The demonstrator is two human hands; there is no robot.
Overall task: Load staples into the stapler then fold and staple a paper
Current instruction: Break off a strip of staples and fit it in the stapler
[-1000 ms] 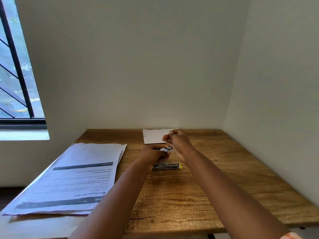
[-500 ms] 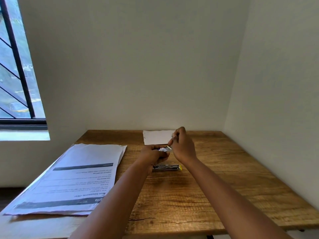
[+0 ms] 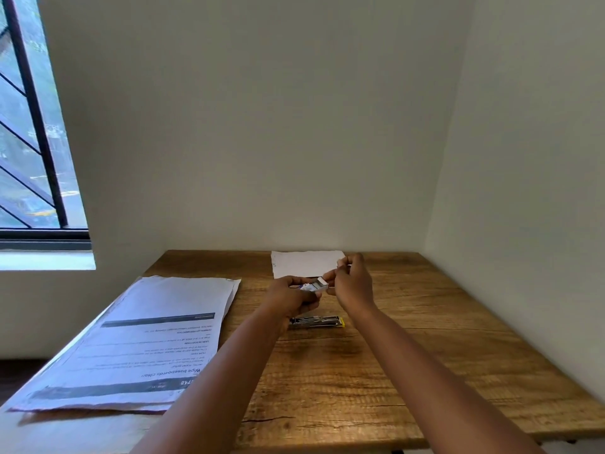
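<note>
My left hand [image 3: 291,298] holds a small staple box [image 3: 315,286], white with a blue mark, above the middle of the wooden table [image 3: 425,371]. My right hand [image 3: 352,283] is right beside the box's open end, thumb and fingers pinched together; what they pinch is too small to tell. A metal stapler [image 3: 317,322] with a yellow tip lies flat on the table just below both hands. A small blank white paper [image 3: 304,263] lies at the table's far edge, behind the hands.
A stack of large printed sheets [image 3: 137,348] covers the table's left side and overhangs its near-left corner. Walls close the table in at the back and on the right. A barred window [image 3: 29,142] is at the left.
My right hand dipped to the box's open end and has drawn slightly back to the right, fingers still pinched. The left hand, the box and the stapler have hardly moved.
</note>
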